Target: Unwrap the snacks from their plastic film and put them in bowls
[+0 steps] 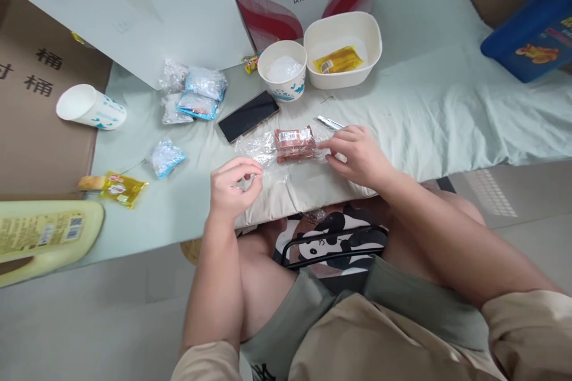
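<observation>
A reddish-brown snack packet with a white barcode label lies near the bed-like surface's front edge. Crinkled clear plastic film spreads under and around it, mostly to its left. My left hand pinches thumb to index finger at the film's lower left edge. To the packet's right, my right hand is bent with fingers apart, the index fingertip touching the film's edge. A silver utility knife lies just behind my right hand. The phone, dark screen up, lies behind the film.
Behind stand a paper cup with clear plastic inside and a white tub holding a yellow packet. Several wrapped blue-white packets, a tipped paper cup, and a yellow jug are leftward. A blue container stands right.
</observation>
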Tool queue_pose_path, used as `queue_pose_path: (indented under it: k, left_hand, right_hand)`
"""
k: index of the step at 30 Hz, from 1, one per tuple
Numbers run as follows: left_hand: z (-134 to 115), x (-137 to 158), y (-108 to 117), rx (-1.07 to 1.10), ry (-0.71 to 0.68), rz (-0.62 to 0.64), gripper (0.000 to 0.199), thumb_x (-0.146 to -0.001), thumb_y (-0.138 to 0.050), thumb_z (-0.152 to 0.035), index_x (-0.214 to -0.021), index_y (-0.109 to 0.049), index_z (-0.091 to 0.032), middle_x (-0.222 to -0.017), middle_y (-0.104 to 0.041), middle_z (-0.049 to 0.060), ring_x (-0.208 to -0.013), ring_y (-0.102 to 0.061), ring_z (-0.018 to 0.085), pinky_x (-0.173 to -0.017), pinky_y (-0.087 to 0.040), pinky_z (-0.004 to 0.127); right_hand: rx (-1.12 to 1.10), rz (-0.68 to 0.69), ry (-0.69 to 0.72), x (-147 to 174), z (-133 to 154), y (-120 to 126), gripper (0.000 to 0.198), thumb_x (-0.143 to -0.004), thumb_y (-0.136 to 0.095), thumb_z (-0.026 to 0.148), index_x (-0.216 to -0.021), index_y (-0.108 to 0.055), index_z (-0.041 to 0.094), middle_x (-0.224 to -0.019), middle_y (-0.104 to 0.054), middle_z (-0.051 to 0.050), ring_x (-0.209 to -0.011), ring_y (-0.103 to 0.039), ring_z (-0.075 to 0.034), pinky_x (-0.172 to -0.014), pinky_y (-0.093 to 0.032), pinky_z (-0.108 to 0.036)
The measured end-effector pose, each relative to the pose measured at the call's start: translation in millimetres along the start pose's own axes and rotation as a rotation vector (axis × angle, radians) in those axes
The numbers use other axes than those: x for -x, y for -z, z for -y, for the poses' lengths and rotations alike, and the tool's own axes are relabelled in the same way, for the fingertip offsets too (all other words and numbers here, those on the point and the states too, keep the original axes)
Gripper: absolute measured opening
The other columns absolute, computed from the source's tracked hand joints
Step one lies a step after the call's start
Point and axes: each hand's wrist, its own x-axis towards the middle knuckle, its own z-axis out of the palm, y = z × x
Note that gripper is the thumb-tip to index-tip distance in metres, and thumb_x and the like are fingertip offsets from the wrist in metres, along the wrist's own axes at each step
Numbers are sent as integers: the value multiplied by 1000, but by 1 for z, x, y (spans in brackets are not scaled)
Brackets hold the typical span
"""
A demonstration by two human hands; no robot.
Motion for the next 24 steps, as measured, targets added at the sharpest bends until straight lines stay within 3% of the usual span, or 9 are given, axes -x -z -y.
queue_pose_path:
  k: [4,7,9,11,13,15,17,21,24]
  left_hand:
    - [1,9,11,95,253,291,17,-79,-64,-29,-68,-74,-21,-72,-75,5,-50,-59,13,-46,-42,25]
    - [4,13,14,133,482,434,25,-88,-58,-35,-76,-74,-21,-65,-73,2,-43,-58,13,-47,-46,26]
    - [8,14,12,87,543,373,19,-88,-59,-33,-88,-75,-22,-64,-71,0,-42,-55,12,-48,-46,25]
    - [12,12,7,-28,476,250,18,-85,-66,-29,-98,-76,-23,-66,-66,-2,-50,-55,13,-56,-49,27]
    - [14,8,1,-176,352,168,27,-78,-77,-29,-105,-77,-25,-84,-67,2,-76,-64,18,-79,-56,34]
    - [14,4,-6,-278,261,187,47,-67,-89,-31,-112,-77,-27,-116,-65,8,-115,-63,29,-107,-50,48]
    - [13,1,-11,-279,225,292,59,-63,-93,-31,-120,-75,-28,-140,-57,11,-138,-50,35,-119,-40,55]
    - [13,-2,-18,-153,216,392,31,-82,-72,-22,-113,-74,-23,-132,-68,10,-123,-64,28,-110,-50,47]
    - [11,-3,-22,-65,262,260,9,-84,-62,-19,-88,-70,-22,-114,-75,8,-107,-70,24,-100,-54,43]
  right_hand:
    - [-72,110,126,8,12,13,27,-93,-49,25,-95,-76,23,-105,-74,-9,-95,-67,-25,-83,-49,-39]
    - [-154,339,110,15,19,19,37,-95,-49,32,-122,-71,22,-100,-78,-6,-81,-69,-21,-73,-48,-34]
    - [-74,439,24,17,22,19,45,-99,-45,38,-133,-68,20,-82,-77,-5,-68,-66,-21,-65,-44,-34]
    - [69,456,-52,17,23,17,46,-101,-39,40,-126,-73,20,-74,-74,-6,-64,-64,-23,-60,-39,-34]
    - [146,426,-81,15,23,15,44,-100,-38,35,-116,-76,21,-85,-77,-8,-70,-67,-24,-59,-39,-35]
    - [141,378,-79,14,23,13,40,-98,-40,30,-112,-76,22,-102,-78,-8,-78,-70,-23,-61,-42,-34]
    - [134,328,-76,14,22,12,35,-96,-42,26,-107,-75,21,-114,-76,-9,-83,-71,-23,-62,-45,-34]
    - [182,218,-104,17,20,11,31,-90,-49,22,-109,-72,21,-153,-59,-11,-86,-73,-24,-60,-48,-35]
    - [196,169,-135,17,20,9,41,-89,-52,24,-127,-67,24,-168,-40,-12,-77,-71,-21,-57,-48,-36]
